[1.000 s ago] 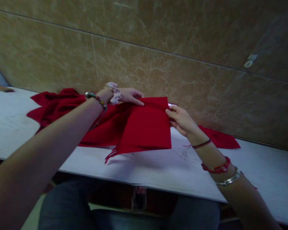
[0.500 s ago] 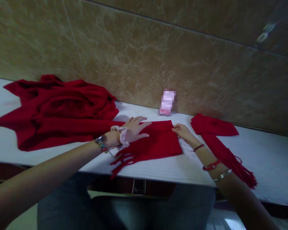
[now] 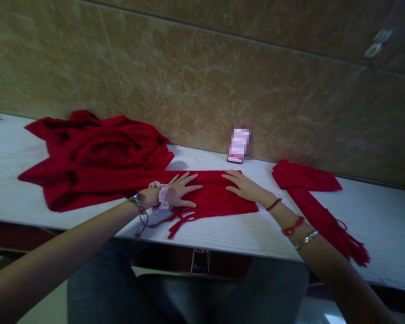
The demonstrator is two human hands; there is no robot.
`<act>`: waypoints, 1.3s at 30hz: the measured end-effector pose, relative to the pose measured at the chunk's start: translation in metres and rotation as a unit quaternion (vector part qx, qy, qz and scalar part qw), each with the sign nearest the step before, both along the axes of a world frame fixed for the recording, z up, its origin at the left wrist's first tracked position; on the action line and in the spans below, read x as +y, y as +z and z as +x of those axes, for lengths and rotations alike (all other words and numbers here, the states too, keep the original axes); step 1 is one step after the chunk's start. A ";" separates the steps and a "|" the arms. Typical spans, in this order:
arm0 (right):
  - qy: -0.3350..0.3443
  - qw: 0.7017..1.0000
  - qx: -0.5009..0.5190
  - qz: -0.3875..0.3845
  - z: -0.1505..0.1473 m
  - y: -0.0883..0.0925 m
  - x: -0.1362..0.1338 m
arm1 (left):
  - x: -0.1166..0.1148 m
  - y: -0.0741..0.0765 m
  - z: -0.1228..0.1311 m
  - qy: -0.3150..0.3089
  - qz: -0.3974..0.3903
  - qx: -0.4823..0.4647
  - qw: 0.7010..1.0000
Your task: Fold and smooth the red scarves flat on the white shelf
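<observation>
A red fringed scarf lies folded flat on the white tabletop, its tassels pointing toward me at the lower left. My left hand rests spread on the scarf's left part. On its right part lies my right hand, palm down with fingers stretched out. From under my left wrist the red cloth runs on leftward into a crumpled red heap. To the right of my right arm is another red scarf piece, folded over, with a fringed end angling toward the front edge.
A phone with a blurred-out screen leans against the brown marbled wall behind the narrow white table. Below the table's front edge a second dark device shows above my legs.
My right hand has let go of the scarf's right edge and now lies flat on top of it. My left hand has slid slightly left and down. The view has shifted slightly.
</observation>
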State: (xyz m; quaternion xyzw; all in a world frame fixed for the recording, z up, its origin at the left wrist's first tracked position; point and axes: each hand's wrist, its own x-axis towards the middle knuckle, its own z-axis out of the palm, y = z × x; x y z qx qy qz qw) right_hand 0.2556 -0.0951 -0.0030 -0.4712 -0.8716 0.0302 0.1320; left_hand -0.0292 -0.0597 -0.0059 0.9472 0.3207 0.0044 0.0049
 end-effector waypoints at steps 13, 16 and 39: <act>-0.063 0.996 -0.042 -0.051 -0.001 -0.026 -0.010 | -0.013 0.017 -0.002 -0.072 0.028 0.046 0.996; -0.064 0.996 -0.027 -0.055 0.002 -0.025 -0.012 | -0.007 0.023 -0.001 -0.061 0.027 0.035 0.997; 0.097 0.990 0.030 -0.097 -0.001 0.000 -0.068 | -0.049 0.038 -0.008 -0.079 -0.003 -0.075 0.994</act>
